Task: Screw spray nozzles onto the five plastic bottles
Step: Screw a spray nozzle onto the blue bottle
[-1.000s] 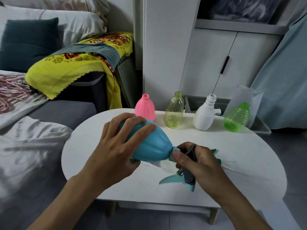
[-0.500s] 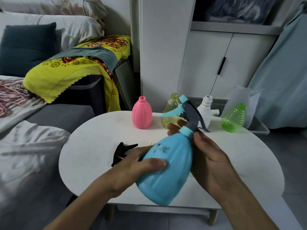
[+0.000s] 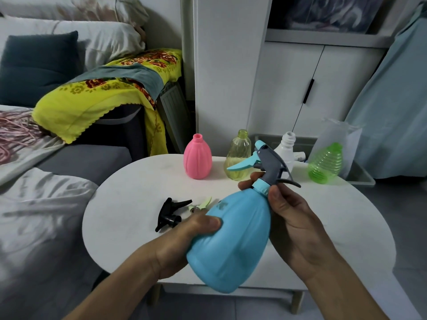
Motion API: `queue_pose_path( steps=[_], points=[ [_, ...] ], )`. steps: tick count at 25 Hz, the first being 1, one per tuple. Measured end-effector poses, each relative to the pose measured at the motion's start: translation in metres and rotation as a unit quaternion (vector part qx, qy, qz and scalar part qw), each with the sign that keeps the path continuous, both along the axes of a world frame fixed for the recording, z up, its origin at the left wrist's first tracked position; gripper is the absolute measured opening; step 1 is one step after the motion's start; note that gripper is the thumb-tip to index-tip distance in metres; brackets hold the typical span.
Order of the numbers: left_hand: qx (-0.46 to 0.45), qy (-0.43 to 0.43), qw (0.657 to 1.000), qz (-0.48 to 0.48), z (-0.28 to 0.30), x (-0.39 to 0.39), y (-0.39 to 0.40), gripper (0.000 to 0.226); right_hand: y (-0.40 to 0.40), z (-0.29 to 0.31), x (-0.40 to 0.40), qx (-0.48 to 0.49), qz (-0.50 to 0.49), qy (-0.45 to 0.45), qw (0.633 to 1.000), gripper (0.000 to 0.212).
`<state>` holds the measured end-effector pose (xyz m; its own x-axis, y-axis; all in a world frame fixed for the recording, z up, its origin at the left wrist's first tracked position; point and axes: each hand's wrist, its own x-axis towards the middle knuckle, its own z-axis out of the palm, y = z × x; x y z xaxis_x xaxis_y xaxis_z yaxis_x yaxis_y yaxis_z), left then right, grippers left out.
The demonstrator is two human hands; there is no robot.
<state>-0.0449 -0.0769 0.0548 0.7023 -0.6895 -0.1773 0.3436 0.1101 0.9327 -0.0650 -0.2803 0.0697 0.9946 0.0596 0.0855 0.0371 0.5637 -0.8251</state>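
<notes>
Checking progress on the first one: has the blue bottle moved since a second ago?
Yes. The blue bottle swung from lying sideways to nearly upright, its nozzle now up in front of the white bottle.

Pretty dim, flat indoor light with a bluish-grey cast, no harsh glare anywhere. Soft shadows sit under the table point(image 3: 129, 204). Wide-angle lens bends the cabinet point(image 3: 288, 88) lines near the edges, and corners look a bit smeary.
</notes>
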Motion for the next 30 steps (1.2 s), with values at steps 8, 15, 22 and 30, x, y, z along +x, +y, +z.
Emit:
queue_pose_path(
  steps=[8,15,22,30],
  points=[
    [0.013,-0.071,0.995,-0.073,0.003,0.0,-0.007,0.068,-0.01,0.008,-0.005,0.048,0.045,-0.015,0.998,0.026],
    [0.129,-0.165,0.975,-0.076,0.008,-0.008,-0.016,0.063,-0.008,0.01,-0.003,-0.067,0.07,0.038,0.995,0.039],
    [0.163,-0.255,0.952,0.054,0.004,-0.02,-0.033,0.064,-0.003,0.01,0.004,-0.09,-0.054,0.052,0.993,0.036],
    [0.29,-0.421,0.836,0.201,-0.014,-0.029,-0.048,0.084,-0.001,0.002,0.008,-0.122,-0.143,0.076,0.979,0.042]
  ],
)
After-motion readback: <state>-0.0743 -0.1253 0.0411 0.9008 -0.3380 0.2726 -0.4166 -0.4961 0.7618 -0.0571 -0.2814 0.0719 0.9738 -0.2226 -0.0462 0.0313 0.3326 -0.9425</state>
